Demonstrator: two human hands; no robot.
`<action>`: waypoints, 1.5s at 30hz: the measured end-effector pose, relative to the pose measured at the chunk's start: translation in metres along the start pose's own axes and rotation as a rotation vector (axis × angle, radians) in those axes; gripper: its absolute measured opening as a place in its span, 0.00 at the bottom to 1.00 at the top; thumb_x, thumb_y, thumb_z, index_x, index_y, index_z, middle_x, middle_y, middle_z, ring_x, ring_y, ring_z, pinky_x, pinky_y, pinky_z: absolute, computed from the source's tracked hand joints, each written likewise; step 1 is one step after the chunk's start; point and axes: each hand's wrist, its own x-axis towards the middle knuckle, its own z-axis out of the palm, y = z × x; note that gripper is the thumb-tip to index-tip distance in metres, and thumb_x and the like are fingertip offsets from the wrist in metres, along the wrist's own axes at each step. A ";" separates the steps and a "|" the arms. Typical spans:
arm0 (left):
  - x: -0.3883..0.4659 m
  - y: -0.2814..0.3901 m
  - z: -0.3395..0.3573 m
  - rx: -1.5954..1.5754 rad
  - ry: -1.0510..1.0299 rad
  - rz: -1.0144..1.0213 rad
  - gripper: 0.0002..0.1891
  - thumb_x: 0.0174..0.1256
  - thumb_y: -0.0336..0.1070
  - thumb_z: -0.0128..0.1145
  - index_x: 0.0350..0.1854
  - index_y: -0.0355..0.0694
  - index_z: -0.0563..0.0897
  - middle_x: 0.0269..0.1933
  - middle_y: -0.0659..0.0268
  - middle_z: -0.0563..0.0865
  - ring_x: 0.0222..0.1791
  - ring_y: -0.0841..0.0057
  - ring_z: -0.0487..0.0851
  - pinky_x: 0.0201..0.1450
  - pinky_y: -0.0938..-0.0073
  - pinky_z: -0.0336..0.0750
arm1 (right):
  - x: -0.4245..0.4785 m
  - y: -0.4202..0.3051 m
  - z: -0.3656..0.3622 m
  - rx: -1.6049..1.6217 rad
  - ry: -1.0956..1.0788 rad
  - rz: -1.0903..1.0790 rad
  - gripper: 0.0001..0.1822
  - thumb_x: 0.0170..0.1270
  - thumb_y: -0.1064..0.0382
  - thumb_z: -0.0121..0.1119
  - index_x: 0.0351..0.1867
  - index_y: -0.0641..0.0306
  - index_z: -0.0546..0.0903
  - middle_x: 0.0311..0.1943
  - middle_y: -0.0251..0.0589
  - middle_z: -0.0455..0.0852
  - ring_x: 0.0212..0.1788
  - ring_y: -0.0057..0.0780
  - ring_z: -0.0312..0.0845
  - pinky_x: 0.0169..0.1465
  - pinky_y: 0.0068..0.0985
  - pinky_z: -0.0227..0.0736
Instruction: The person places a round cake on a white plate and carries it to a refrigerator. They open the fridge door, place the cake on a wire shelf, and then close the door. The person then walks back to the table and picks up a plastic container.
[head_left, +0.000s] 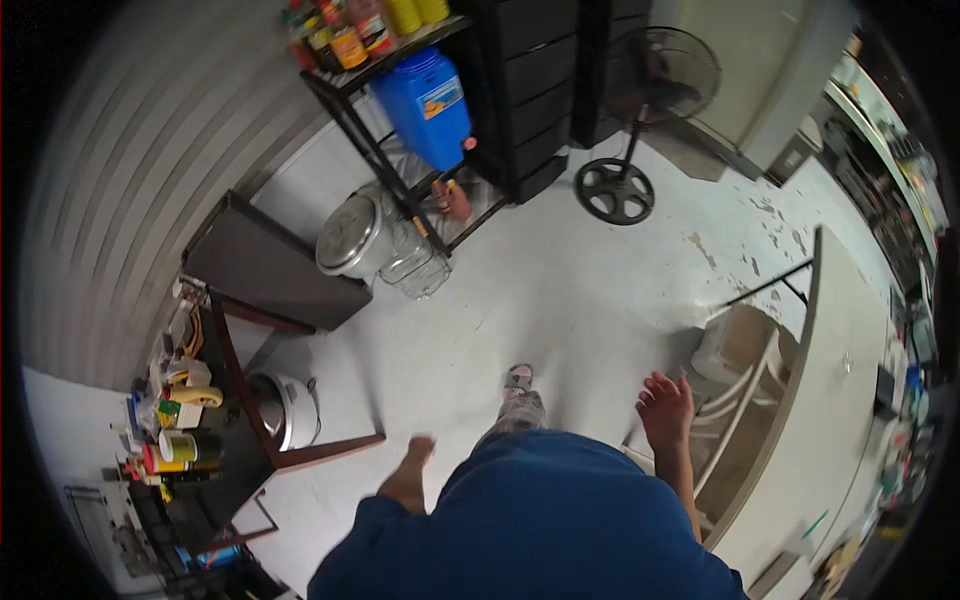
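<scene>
My right hand (667, 405) hangs above the floor with nothing in it, its fingers loosely apart. It is nearest to a long pale table (810, 420), beneath which are a beige plastic bin (731, 341) and a white chair (739, 397). Low on my other side, my left hand (422, 448) is small and blurred; its fingers cannot be made out. A dark table (241, 469) with reddish-brown wooden edges is the closest furniture to it. One foot in a patterned slipper (518, 379) is forward on the pale floor (480, 330).
Ahead stand a black rack (375, 154) with bottles and a blue jerrycan (427, 105), a lidded metal pot (352, 234), and a glass jar (416, 262). A black pedestal fan (615, 190) is farther off. A white rice cooker (298, 412) sits under the dark table.
</scene>
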 end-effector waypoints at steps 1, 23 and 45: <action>0.021 0.051 -0.001 -0.131 0.025 0.045 0.10 0.51 0.38 0.51 0.34 0.42 0.77 0.23 0.65 0.77 0.23 0.76 0.76 0.20 0.74 0.67 | 0.010 -0.007 0.006 0.082 0.035 0.000 0.23 0.57 0.45 0.39 0.36 0.63 0.75 0.30 0.39 0.77 0.30 0.30 0.70 0.34 0.25 0.65; 0.013 0.724 0.229 0.480 -0.128 0.665 0.19 0.47 0.48 0.54 0.44 0.53 0.73 0.52 0.61 0.67 0.55 0.62 0.62 0.53 0.45 0.53 | 0.251 -0.326 -0.070 0.022 0.285 -0.382 0.22 0.57 0.43 0.40 0.38 0.58 0.75 0.30 0.33 0.77 0.27 0.25 0.70 0.28 0.21 0.67; 0.184 0.637 0.213 0.620 -0.025 -0.072 0.17 0.48 0.39 0.46 0.40 0.35 0.75 0.44 0.50 0.75 0.48 0.57 0.71 0.50 0.62 0.64 | 0.482 -0.490 0.028 -0.002 0.025 -0.117 0.22 0.59 0.44 0.38 0.37 0.59 0.74 0.30 0.33 0.75 0.27 0.24 0.66 0.30 0.22 0.61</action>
